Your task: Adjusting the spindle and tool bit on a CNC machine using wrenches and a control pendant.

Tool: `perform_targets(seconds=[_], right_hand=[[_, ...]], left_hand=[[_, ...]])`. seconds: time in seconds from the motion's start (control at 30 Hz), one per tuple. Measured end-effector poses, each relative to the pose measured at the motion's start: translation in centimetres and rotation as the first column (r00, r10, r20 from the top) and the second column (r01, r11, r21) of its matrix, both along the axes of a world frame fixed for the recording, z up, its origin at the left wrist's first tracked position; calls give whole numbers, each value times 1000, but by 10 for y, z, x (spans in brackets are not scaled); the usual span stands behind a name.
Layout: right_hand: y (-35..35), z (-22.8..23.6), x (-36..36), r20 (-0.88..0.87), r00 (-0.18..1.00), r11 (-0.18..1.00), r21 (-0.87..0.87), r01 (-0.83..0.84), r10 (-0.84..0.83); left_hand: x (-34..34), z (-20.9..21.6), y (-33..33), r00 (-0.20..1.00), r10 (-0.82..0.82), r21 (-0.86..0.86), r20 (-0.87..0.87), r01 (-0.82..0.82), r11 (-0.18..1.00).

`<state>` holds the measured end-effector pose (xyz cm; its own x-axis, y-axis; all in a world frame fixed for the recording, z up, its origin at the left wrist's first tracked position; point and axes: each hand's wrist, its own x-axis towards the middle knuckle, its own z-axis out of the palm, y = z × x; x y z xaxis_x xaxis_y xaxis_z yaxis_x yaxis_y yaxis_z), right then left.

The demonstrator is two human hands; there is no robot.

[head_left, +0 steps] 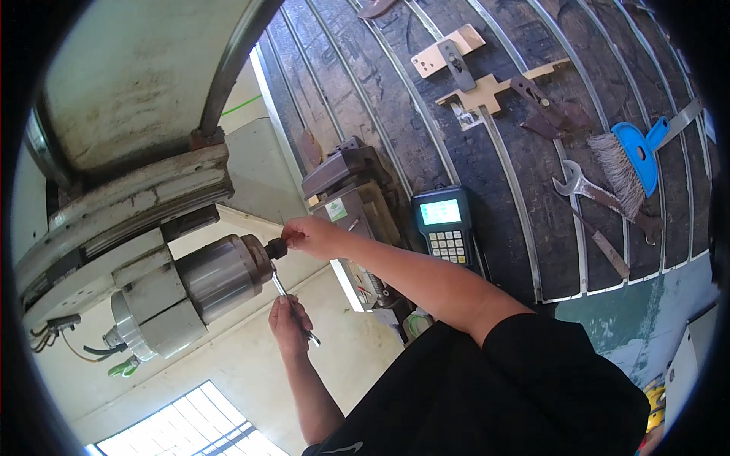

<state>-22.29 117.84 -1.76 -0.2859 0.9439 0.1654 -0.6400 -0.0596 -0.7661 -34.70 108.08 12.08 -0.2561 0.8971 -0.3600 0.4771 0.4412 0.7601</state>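
Observation:
A silver spindle motor [220,279] hangs at the left, with a dark collet nut [275,248] at its end. The fingers of my right hand [313,236] are closed at the tip of this nut; any bit between them is hidden. Below it, my left hand [290,325] grips a slim silver wrench [280,285]. The wrench's upper end reaches the spindle just beside the nut, and its other end sticks out past my fist.
A handheld keypad controller [443,222] with a lit screen lies beside a machine vise [357,197]. On the slotted table [509,178] are clamps, a bronze-coloured plate [449,51], a large open-end wrench [597,194], a file [610,254] and a blue brush [637,158].

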Motion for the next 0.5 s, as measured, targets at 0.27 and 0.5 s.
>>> perform_targets(seconds=[0.27,0.5], right_hand=[[-2,14,17,30,966,965,59,255,-257],[6,17,27,184,955,957,219,190,-232]], left_hand=[[-2,2,3,999,-25,-11,-42,25,1000],[14,11,-1,999,-18,-46,28,19,999]])
